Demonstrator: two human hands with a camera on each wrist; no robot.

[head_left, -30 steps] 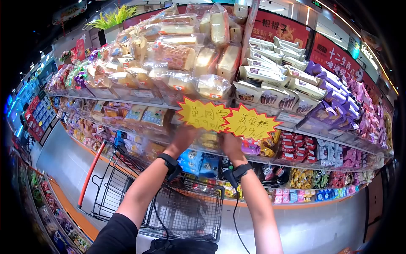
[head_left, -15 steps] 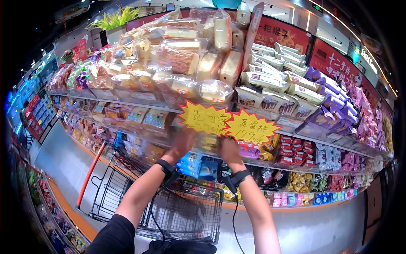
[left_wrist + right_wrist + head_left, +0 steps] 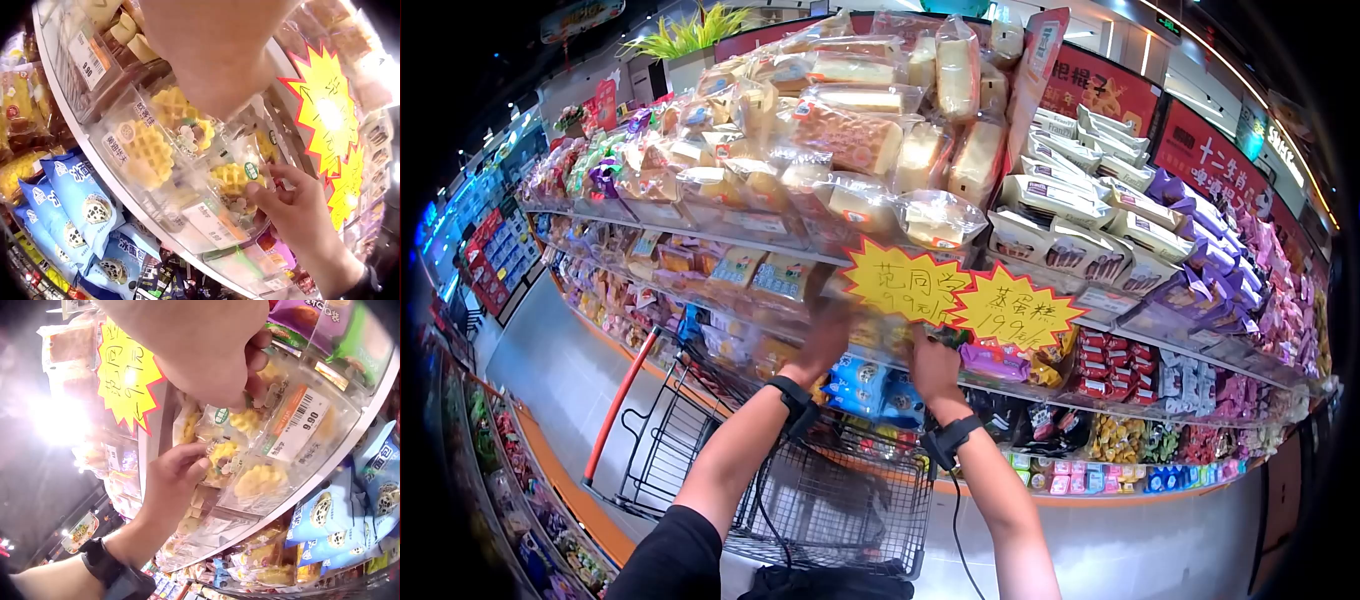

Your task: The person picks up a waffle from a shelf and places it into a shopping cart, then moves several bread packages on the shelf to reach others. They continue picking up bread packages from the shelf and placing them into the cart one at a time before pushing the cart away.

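Behind a clear shelf bin, packaged waffles (image 3: 147,153) stand in a row. My right hand (image 3: 935,368) pinches a waffle packet (image 3: 230,178) between thumb and fingers, clearest in the left wrist view. Close by, my left hand (image 3: 825,340) reaches into the bin, blurred in the head view. Seen from the right wrist, its thumb and index finger (image 3: 199,449) come to the edge of another waffle packet (image 3: 220,453); I cannot tell whether they grip it. Two yellow starburst price signs, one on the left (image 3: 905,285) and one on the right (image 3: 1018,308), hang just above the hands.
Bagged bread loaves (image 3: 855,140) are piled on the shelf above. Blue bread bags (image 3: 84,200) lie on the shelf below. A wire shopping cart (image 3: 840,510) stands right in front of me. A bin price tag (image 3: 299,422) faces the aisle.
The head view has shifted, so the shelf and signs sit further right. My right hand has moved left relative to the signs, its fingers now showing below them. My left hand stays at the bin.
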